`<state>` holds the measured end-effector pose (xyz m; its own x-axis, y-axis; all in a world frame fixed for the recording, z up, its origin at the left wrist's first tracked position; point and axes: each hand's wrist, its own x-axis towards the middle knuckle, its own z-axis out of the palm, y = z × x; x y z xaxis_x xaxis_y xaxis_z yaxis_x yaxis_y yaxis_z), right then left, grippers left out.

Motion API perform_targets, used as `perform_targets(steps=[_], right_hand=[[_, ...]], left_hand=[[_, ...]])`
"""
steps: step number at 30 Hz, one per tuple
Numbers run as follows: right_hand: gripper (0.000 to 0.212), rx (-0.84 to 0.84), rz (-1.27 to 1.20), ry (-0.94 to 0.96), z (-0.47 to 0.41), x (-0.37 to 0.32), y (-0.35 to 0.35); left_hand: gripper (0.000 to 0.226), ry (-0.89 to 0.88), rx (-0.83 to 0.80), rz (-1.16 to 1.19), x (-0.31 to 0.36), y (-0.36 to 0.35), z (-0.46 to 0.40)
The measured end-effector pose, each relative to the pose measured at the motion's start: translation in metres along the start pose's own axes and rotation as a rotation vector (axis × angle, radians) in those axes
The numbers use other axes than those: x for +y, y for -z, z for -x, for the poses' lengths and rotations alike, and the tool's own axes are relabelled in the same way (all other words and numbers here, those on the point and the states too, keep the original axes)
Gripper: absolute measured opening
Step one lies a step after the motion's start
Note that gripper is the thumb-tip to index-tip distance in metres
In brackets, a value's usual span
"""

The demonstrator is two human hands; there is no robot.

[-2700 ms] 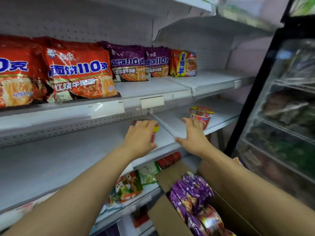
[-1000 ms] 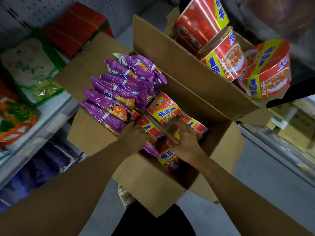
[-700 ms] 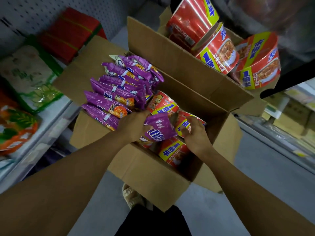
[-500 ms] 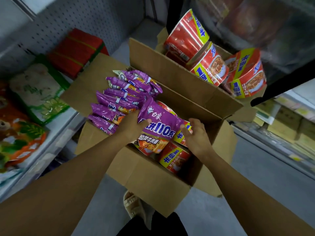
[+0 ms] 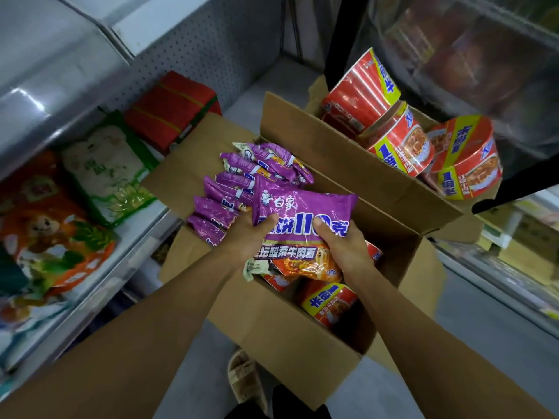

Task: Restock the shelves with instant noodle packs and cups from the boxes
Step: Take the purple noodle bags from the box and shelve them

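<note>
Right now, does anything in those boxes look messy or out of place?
Somewhat. In the far box, the red noodle cups lie tipped on their sides, jumbled rather than stacked upright. The purple pack that both hands hold looks crinkled but intact. Nothing appears spilled.

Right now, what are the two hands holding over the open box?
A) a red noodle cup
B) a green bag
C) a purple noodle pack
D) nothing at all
C: the left hand and right hand both grip one purple noodle pack above the cardboard box, thumbs pressed on its front.
</note>
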<state>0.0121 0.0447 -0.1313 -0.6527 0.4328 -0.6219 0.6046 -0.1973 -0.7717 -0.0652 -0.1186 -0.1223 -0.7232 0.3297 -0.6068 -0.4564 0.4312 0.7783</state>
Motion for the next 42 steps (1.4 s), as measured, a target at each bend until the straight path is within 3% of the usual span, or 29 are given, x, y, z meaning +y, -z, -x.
perform_targets(steps=[5,7,11,16,22,28,34,42], right_hand=[[0.036,0.057,-0.018,0.043,-0.009,0.003,-0.006],[0.031,0.118,-0.034,0.077,-0.013,0.002,-0.006],[0.034,0.217,-0.074,0.070,-0.021,-0.003,0.001],[0.035,0.248,-0.052,0.065,-0.031,0.005,0.008],[0.046,0.241,-0.036,0.022,-0.041,0.022,0.008],[0.039,0.232,-0.027,0.014,-0.044,0.032,0.006],[0.044,0.242,-0.029,0.011,-0.040,0.035,0.007],[0.047,0.265,-0.041,0.038,-0.021,0.020,0.016]], left_hand=[[0.027,-0.039,-0.007,-0.019,-0.007,0.010,-0.005],[0.032,-0.067,0.084,-0.114,-0.008,0.020,-0.009],[0.032,-0.259,0.265,-0.530,-0.019,0.048,-0.022],[0.054,-0.374,0.171,-1.069,-0.034,0.060,-0.042],[0.054,-0.423,0.153,-1.375,-0.042,0.058,-0.063],[0.046,-0.482,0.159,-1.445,-0.043,0.059,-0.076],[0.022,-0.542,0.141,-1.201,-0.039,0.066,-0.079],[0.013,-0.418,0.167,-1.129,-0.012,0.080,-0.056]])
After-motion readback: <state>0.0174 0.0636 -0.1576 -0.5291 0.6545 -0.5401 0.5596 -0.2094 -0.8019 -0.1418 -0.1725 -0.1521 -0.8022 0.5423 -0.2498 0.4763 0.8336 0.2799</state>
